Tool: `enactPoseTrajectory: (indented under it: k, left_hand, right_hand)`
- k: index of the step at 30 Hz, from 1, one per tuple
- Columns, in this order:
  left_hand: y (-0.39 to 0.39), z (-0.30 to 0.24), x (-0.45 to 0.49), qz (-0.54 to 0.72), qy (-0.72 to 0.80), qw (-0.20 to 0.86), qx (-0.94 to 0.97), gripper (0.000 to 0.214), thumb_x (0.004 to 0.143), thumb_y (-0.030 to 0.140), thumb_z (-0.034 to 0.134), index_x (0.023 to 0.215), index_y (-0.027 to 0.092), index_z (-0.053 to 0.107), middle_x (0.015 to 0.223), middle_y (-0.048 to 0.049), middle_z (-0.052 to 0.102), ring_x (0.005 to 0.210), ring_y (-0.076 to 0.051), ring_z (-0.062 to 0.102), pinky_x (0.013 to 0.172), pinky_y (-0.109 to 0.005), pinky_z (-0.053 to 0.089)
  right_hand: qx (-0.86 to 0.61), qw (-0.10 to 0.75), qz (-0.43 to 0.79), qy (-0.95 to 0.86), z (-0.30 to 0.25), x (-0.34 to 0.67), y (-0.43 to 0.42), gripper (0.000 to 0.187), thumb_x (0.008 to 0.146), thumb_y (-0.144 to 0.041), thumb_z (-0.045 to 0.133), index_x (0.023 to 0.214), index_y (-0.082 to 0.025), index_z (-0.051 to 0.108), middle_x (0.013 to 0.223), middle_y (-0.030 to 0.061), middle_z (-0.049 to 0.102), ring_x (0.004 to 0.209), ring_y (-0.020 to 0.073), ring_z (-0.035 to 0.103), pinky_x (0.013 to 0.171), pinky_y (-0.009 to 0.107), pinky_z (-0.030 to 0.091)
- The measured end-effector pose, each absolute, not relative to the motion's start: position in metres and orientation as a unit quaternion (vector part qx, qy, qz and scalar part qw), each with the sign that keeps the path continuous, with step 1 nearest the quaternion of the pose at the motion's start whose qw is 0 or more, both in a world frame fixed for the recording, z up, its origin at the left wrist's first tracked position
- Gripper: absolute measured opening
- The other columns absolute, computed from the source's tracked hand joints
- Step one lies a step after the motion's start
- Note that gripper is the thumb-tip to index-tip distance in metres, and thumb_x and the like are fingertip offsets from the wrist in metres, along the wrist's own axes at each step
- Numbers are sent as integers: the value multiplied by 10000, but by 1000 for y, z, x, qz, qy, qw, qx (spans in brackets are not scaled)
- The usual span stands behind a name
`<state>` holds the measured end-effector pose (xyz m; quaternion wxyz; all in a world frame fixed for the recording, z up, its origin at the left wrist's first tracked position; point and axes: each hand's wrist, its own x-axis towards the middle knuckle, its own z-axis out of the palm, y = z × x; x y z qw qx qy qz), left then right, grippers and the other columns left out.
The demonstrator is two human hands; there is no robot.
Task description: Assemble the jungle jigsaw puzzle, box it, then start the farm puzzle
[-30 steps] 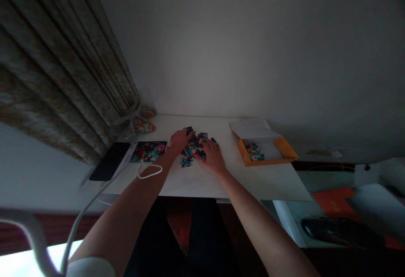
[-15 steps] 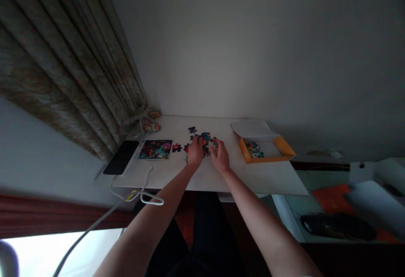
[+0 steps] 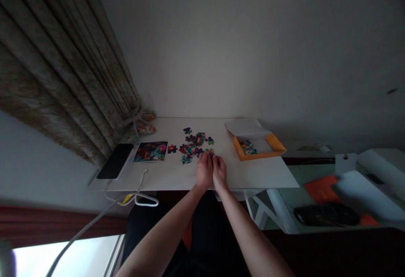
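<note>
Several colourful jigsaw pieces (image 3: 193, 143) lie scattered in the middle of a white table (image 3: 259, 176). My left hand (image 3: 204, 172) and my right hand (image 3: 219, 171) sit side by side just in front of the pile, fingers drawn together. Between their fingertips they pinch a small puzzle piece (image 3: 210, 154). A printed picture card (image 3: 150, 151) with the same floral pattern lies to the left of the pieces. An open orange box (image 3: 257, 145) holding more pieces stands to the right.
A black phone (image 3: 114, 160) lies at the table's left edge beside a curtain (image 3: 63, 79). White cables (image 3: 139, 192) hang over the front left corner. A low glass side table (image 3: 332, 201) with dark and orange things stands to the right.
Both hands have drawn back from the pile toward the table's front edge and come together over one piece. The camera view has shifted slightly.
</note>
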<state>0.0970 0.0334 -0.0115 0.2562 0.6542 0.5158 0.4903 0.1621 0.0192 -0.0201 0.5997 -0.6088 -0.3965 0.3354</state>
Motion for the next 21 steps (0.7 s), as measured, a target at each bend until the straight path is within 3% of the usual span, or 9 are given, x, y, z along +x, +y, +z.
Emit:
enactPoseTrajectory:
  k: [5,7,12,16,21]
  left_hand:
    - [29,-1,80,465,443,255,723,322,1068,273,409,1230,212,680,1151,-129,715,1095,-224,673,992,-392,549]
    - [36,0,59,424,459,210,752,329,1058,267,419,1242,210,686,1180,-132,713,1146,-239,660,1037,-414,524]
    - [61,-2,-10,263,589,68,761,311,963,187,512,1193,234,716,1287,-135,691,1257,-289,613,1105,-451,458]
    - [66,-3,-39,222,618,21,753,325,942,188,496,1174,241,717,1292,-121,683,1238,-294,617,1096,-429,453]
    - [62,-3,-38,215,644,16,734,317,940,191,494,1176,211,704,1299,-141,674,1235,-313,614,1073,-430,459]
  right_hand:
    - [-621,577,309,-432,14,199,19,585,866,-780,522,797,-213,648,755,98,728,673,233,660,631,344,555]
    - [-637,562,303,-432,31,227,26,578,843,-775,560,772,-211,664,731,104,729,604,218,638,548,324,525]
    - [-689,517,247,-443,60,321,61,636,785,-810,595,749,-182,690,696,97,716,589,192,633,515,272,471]
    - [-756,392,196,-486,61,377,86,575,798,-732,665,626,-184,651,563,50,632,543,167,582,510,257,405]
    - [-788,242,280,-492,50,395,98,443,856,-552,712,644,-163,693,561,77,651,547,192,606,546,290,450]
